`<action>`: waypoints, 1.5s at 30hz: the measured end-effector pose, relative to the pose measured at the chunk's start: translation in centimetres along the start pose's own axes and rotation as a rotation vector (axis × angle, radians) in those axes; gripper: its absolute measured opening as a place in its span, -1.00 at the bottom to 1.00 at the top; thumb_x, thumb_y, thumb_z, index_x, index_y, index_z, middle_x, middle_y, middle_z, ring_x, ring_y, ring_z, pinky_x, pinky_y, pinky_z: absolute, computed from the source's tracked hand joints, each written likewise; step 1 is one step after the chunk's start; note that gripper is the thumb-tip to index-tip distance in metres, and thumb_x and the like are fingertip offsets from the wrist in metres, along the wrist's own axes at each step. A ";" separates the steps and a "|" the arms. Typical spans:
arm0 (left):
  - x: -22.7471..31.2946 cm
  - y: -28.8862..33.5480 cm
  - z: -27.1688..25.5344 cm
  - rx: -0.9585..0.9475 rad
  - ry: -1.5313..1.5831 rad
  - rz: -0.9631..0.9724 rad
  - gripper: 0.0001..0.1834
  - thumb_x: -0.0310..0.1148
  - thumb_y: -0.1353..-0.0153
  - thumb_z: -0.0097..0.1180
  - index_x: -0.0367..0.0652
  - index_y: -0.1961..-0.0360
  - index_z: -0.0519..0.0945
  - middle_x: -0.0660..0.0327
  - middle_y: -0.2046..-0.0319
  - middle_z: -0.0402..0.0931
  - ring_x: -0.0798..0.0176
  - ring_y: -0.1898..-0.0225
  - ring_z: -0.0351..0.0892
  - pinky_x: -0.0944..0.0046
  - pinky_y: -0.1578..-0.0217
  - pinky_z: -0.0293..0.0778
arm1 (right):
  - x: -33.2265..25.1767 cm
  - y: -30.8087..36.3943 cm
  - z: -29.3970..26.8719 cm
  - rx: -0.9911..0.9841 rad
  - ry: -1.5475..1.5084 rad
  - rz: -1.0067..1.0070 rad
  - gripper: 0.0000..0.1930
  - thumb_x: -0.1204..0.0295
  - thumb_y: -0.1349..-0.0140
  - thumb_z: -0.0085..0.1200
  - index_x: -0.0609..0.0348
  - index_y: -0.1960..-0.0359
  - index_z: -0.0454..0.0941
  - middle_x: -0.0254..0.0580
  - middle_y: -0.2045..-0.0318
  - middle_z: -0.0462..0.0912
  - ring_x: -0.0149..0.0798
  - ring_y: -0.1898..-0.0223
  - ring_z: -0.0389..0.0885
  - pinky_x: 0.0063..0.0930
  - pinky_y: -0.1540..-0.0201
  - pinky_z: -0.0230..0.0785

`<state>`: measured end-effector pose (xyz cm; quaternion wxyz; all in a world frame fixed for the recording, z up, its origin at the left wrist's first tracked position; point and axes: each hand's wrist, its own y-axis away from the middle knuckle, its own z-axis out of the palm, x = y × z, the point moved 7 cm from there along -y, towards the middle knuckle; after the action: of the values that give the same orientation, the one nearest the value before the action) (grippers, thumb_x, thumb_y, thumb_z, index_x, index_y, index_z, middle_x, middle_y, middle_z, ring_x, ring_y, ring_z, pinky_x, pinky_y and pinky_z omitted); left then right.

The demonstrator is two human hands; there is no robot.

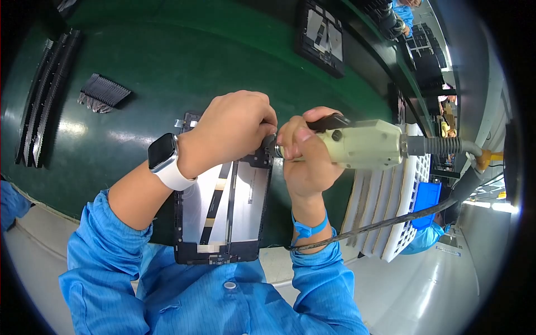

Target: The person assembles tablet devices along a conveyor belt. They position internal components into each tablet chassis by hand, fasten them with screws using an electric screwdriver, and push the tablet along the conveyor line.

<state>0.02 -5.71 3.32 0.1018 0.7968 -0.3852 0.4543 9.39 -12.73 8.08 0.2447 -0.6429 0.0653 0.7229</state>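
A tablet housing (254,204) with a black frame and silver inside lies in front of me on the green bench. Over its upper right part, my right hand (310,162) grips a pale green electric screwdriver (371,146), held almost level with its tip toward the left. My left hand (234,125) is bent over the housing's top end, fingers pinched together right beside the screwdriver's tip. Whatever those fingers hold is hidden. A smartwatch (163,151) with a white strap sits on my left wrist, and a blue wristband (311,228) on my right.
Long black ribbed strips (47,100) and a short black comb-like piece (105,91) lie on the left. Another tablet housing (321,38) rests at the back. White trays (385,206) and a blue bin (427,204) stand right, behind a dark cable (385,220). Another person (403,17) is far right.
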 end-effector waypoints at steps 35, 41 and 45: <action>3.8 2.1 -4.2 0.004 -0.850 0.380 -0.55 -0.25 0.03 0.35 -0.07 0.06 0.63 0.19 0.29 0.39 0.07 0.24 0.43 0.11 0.27 0.44 | -1.5 0.4 -12.9 0.196 0.079 -0.259 -0.69 0.75 -0.02 0.20 0.32 0.16 0.53 -0.30 0.37 0.55 -0.53 0.41 0.49 -0.63 0.33 0.36; -3.2 -6.0 -9.8 0.153 -1.063 0.176 -0.72 -0.32 -0.09 0.22 -0.08 0.14 0.63 0.19 0.34 0.49 0.08 0.26 0.56 0.10 0.30 0.51 | -1.3 0.2 -13.5 0.227 0.046 -0.232 -0.69 0.75 -0.01 0.21 0.32 0.16 0.53 -0.28 0.35 0.56 -0.52 0.42 0.50 -0.62 0.34 0.38; -5.7 -8.3 -10.7 0.217 -1.152 0.004 -0.79 -0.38 -0.13 0.18 -0.09 0.19 0.66 0.15 0.40 0.54 0.03 0.28 0.59 0.06 0.32 0.52 | -1.6 0.0 -13.7 0.219 0.065 -0.256 -0.69 0.74 0.00 0.22 0.33 0.17 0.53 -0.26 0.34 0.58 -0.51 0.42 0.51 -0.62 0.33 0.39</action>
<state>-2.68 8.44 6.39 -0.2068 0.9205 -0.3313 -0.0150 21.77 -18.74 7.39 0.4013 -0.6385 0.0691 0.6531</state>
